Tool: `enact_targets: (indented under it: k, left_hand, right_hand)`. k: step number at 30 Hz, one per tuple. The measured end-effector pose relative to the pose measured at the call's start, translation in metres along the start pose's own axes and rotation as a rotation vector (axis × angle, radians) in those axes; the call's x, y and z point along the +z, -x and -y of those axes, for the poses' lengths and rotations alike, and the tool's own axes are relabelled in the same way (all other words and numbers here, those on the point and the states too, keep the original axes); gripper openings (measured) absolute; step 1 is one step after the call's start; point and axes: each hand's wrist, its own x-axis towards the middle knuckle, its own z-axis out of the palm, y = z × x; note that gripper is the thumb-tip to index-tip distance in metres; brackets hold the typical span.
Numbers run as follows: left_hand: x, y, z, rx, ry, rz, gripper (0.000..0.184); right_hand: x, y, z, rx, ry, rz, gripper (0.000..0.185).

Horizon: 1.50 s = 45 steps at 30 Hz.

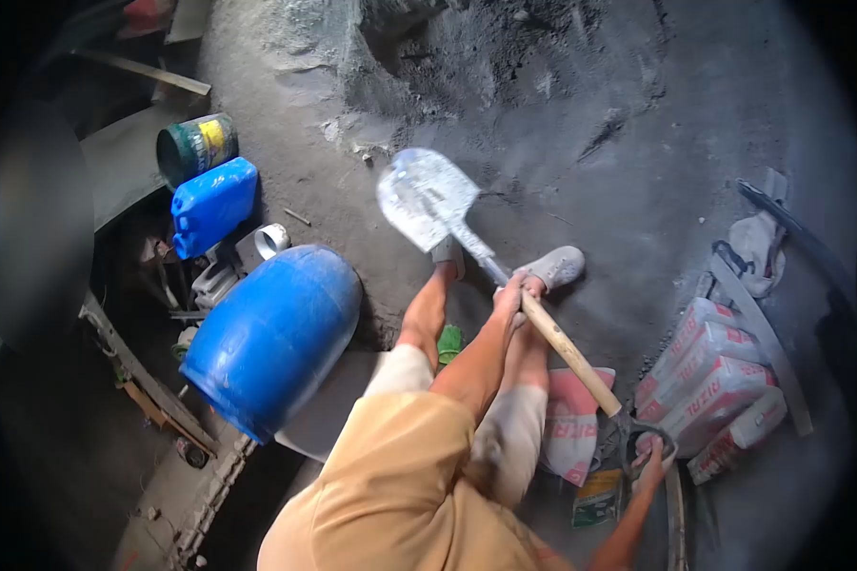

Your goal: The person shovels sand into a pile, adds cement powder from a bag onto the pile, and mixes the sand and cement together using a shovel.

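Observation:
A shovel lies diagonally across the front of my body, its grey-smeared metal blade (427,198) raised at the upper left and its wooden shaft (571,350) running down to the right. My left hand (510,297) is closed round the shaft near the metal socket. At the other end, my right hand (651,461) grips the dark D-shaped handle (673,443). Nothing heaped shows on the blade. Below it are my feet in light clogs (557,268).
A grey powdery heap (486,62) rises ahead. To the left are a big blue barrel (276,328), a blue jerrycan (216,205) and a dark green bucket (197,147). Stacked red-and-white bags (709,381) stand at the right, with an empty-looking bag (571,423) near my legs.

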Motion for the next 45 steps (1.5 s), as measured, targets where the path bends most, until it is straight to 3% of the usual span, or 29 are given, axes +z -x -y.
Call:
enact_targets:
  k: [1, 6, 11, 12, 13, 15, 17, 18, 19, 22, 29, 33, 36, 38, 39, 40, 41, 42, 43, 44, 45]
  left_hand:
    - [-0.027, -0.052, -0.010, 0.021, 0.044, -0.047, 0.032]
    - [-0.095, -0.146, -0.093, 0.099, 0.179, -0.186, 0.035]
    - [-0.084, -0.201, -0.094, 0.077, 0.083, -0.221, 0.029]
    - [-0.054, -0.178, -0.101, 0.074, 0.049, -0.244, 0.030]
    - [-0.044, -0.193, -0.096, 0.089, 0.030, -0.114, 0.032]
    - [0.020, -0.148, -0.146, 0.165, -0.120, -0.082, 0.031]
    - [0.066, -0.137, -0.231, 0.216, -0.487, 0.035, 0.025]
    - [0.082, -0.138, -0.269, 0.158, -0.530, 0.060, 0.024]
    - [0.085, -0.172, -0.293, 0.124, -0.294, 0.096, 0.020]
    - [0.071, -0.158, -0.322, 0.273, -0.397, 0.007, 0.021]
    - [0.061, -0.044, -0.323, 0.340, -0.476, 0.023, 0.023]
    - [0.097, 0.034, -0.368, 0.577, -0.521, 0.042, 0.027]
    - [0.120, 0.067, -0.411, 0.870, -0.662, 0.178, 0.026]
    - [0.134, 0.077, -0.438, 1.066, -0.829, 0.263, 0.022]
    - [0.138, 0.078, -0.453, 1.215, -1.022, -0.007, 0.019]
    - [0.126, 0.033, -0.464, 1.397, -1.235, -0.025, 0.028]
    - [0.129, 0.011, -0.488, 1.619, -1.423, -0.065, 0.040]
    - [0.130, 0.047, -0.480, 1.680, -1.380, -0.093, 0.040]
    - [0.122, 0.089, -0.448, 1.450, -1.047, -0.020, 0.040]
    - [0.110, 0.132, -0.415, 1.202, -0.735, 0.072, 0.040]
    - [0.099, 0.177, -0.389, 1.064, -0.687, 0.142, 0.031]
  right_hand:
    - [0.027, -0.025, -0.004, -0.023, 0.051, 0.113, 0.039]
    - [0.190, -0.112, -0.025, -0.028, 0.243, 0.207, 0.031]
    - [0.226, -0.131, -0.043, 0.141, 0.252, 0.188, 0.027]
    - [0.212, -0.126, -0.055, 0.158, 0.192, 0.127, 0.022]
    - [0.193, -0.114, -0.067, 0.183, 0.143, 0.066, 0.018]
    - [0.189, -0.083, -0.097, 0.255, -0.094, -0.021, 0.018]
    - [0.257, -0.024, -0.077, 0.159, -0.211, -0.118, 0.023]
    - [0.296, 0.008, -0.046, 0.181, -0.292, -0.117, 0.022]
    - [0.324, 0.034, -0.019, 0.195, -0.378, -0.112, 0.021]
    - [0.342, 0.071, -0.035, 0.036, -0.419, 0.046, 0.022]
    - [0.313, 0.123, -0.060, 0.053, -0.503, 0.005, 0.021]
    - [0.328, 0.143, -0.020, 0.045, -0.560, 0.080, 0.020]
    - [0.337, 0.147, 0.004, 0.366, -0.608, 0.320, 0.019]
    - [0.343, 0.144, 0.017, 0.463, -0.611, 0.476, 0.018]
    - [0.344, 0.141, 0.029, 0.555, -0.601, 0.621, 0.019]
    - [0.335, 0.169, 0.067, 0.526, -0.421, 0.619, 0.021]
    - [0.336, 0.144, 0.036, 0.512, -0.374, 0.680, 0.024]
    - [0.341, 0.119, 0.006, 0.439, -0.414, 0.660, 0.019]
    - [0.329, 0.103, 0.001, 0.303, -0.389, 0.708, 0.017]
    - [0.307, 0.109, 0.018, 0.332, -0.456, 0.741, 0.016]
    - [0.288, 0.098, 0.016, 0.037, -0.288, 0.492, 0.018]
